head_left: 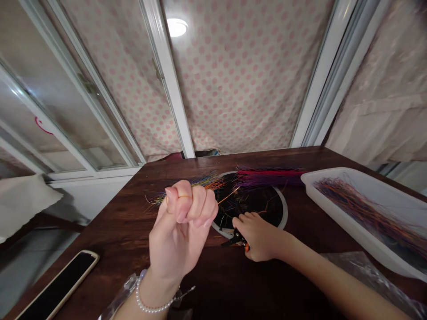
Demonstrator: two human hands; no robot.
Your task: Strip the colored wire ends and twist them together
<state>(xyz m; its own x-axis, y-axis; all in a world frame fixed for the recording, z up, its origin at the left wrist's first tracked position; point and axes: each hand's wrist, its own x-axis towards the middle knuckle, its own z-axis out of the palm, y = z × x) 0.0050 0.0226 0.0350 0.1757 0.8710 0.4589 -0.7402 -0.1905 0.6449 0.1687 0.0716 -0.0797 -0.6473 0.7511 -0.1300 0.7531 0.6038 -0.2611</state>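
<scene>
So the left hand is raised up over the table, fingers curled tight into a fist around a bunch of thin colored wires that fan out behind it, probably to keep the strands together. The right hand rests low on the table, fingers wrapped around small black cutters with an orange grip, right at the edge of a round black plate. More strands lie in a white tray to the right; a phone sits near the left edge.

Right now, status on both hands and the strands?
Left hand raised, fist closed on thin orange strand. Right hand on table, gripping small cutters. Nothing between them.
</scene>
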